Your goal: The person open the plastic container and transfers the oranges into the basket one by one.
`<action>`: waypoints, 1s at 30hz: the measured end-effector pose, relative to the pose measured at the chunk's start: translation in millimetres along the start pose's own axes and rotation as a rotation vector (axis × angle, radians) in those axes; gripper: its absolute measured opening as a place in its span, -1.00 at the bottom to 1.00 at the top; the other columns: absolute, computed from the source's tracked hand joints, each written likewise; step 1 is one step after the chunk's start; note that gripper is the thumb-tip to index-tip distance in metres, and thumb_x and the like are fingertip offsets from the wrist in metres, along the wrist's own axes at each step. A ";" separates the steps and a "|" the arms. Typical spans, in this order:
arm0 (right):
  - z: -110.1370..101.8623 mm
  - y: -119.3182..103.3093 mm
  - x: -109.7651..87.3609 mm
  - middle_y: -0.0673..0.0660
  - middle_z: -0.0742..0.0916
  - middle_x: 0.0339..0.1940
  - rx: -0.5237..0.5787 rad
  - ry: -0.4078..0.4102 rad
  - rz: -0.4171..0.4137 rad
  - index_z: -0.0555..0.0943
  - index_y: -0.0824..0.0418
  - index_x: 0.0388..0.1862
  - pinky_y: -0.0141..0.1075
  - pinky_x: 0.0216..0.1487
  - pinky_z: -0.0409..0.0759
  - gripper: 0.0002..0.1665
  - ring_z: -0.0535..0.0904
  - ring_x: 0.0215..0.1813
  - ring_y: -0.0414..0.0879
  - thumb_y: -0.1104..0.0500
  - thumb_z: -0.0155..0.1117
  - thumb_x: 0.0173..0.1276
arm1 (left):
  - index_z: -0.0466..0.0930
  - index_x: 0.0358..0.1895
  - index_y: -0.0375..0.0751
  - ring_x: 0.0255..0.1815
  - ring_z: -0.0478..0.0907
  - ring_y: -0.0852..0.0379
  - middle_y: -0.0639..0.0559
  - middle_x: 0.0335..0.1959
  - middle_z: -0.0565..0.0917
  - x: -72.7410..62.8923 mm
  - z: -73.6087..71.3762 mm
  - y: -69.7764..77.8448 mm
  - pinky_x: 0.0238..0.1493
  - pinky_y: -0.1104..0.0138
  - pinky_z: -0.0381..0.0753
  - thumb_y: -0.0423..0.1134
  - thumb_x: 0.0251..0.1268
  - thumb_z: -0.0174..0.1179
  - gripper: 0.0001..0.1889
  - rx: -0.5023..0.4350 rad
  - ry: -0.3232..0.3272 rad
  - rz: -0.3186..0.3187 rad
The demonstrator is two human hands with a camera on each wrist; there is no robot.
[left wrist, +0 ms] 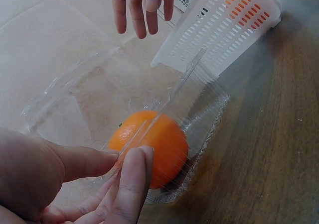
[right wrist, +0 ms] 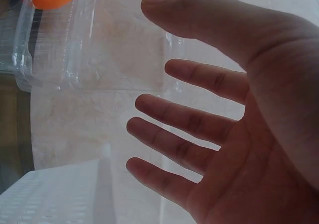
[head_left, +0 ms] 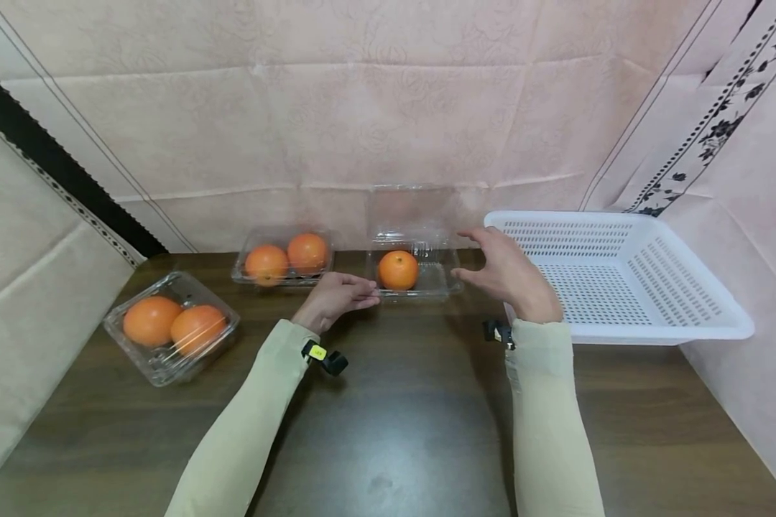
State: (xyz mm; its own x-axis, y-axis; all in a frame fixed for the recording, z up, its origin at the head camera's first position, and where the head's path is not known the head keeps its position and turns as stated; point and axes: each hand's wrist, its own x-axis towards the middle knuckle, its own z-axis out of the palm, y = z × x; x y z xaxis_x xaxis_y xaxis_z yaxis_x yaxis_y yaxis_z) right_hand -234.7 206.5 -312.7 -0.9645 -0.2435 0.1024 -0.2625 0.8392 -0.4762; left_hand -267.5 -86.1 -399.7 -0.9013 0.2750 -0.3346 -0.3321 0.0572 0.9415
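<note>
A clear plastic clamshell box (head_left: 435,276) stands with its lid (head_left: 410,208) raised, holding one orange (head_left: 397,270) on its left side. My left hand (head_left: 339,298) pinches the left rim of this box between thumb and fingers, as the left wrist view shows close up. To the right of the box, my right hand (head_left: 507,274) hovers with its fingers spread and nothing in them. The right wrist view shows its palm and parted fingers (right wrist: 184,119), apart from the box.
A white slotted basket (head_left: 679,332) stands at the right; orange colour shows through its slots in the left wrist view. Two clear boxes, one at the back (head_left: 284,278) and one at the left (head_left: 168,370), hold two oranges each. A pale cloth (head_left: 388,108) hangs behind the table.
</note>
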 end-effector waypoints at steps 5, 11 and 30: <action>5.3 -2.5 3.6 0.19 0.45 0.53 0.007 0.011 -0.025 0.33 0.14 0.54 0.16 0.58 0.34 -0.12 0.35 0.52 0.17 0.08 0.50 0.30 | 0.54 0.25 -0.47 -0.07 0.77 0.07 -0.33 0.14 0.68 0.1 0.0 0.3 0.31 0.09 0.66 -0.38 0.52 0.16 -0.65 0.001 0.002 0.006; 9.7 -5.4 6.4 0.18 0.46 0.52 -0.022 0.012 -0.024 0.34 0.13 0.54 0.15 0.56 0.37 -0.11 0.38 0.49 0.17 0.04 0.51 0.30 | 0.53 0.27 -0.48 -0.09 0.77 0.09 -0.34 0.15 0.67 0.0 0.3 -0.2 0.33 0.09 0.64 -0.37 0.52 0.15 -0.64 0.006 -0.006 0.009; 21.5 -10.6 11.8 0.17 0.40 0.57 -0.025 -0.011 -0.003 0.31 0.09 0.56 0.11 0.61 0.32 -0.09 0.30 0.55 0.12 0.00 0.50 0.31 | 0.51 0.28 -0.47 -0.09 0.77 0.11 -0.39 0.23 0.62 3.0 -0.1 -1.4 0.34 0.10 0.64 -0.36 0.52 0.16 -0.63 -0.016 -0.002 -0.010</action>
State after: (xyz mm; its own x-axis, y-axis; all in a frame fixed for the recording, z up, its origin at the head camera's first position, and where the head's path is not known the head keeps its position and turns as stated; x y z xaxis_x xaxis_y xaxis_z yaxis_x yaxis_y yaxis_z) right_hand -242.7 184.3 -325.3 -0.9634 -0.2508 0.0943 -0.2658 0.8503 -0.4542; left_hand -269.7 -85.5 -402.0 -0.8974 0.2761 -0.3442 -0.3458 0.0447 0.9373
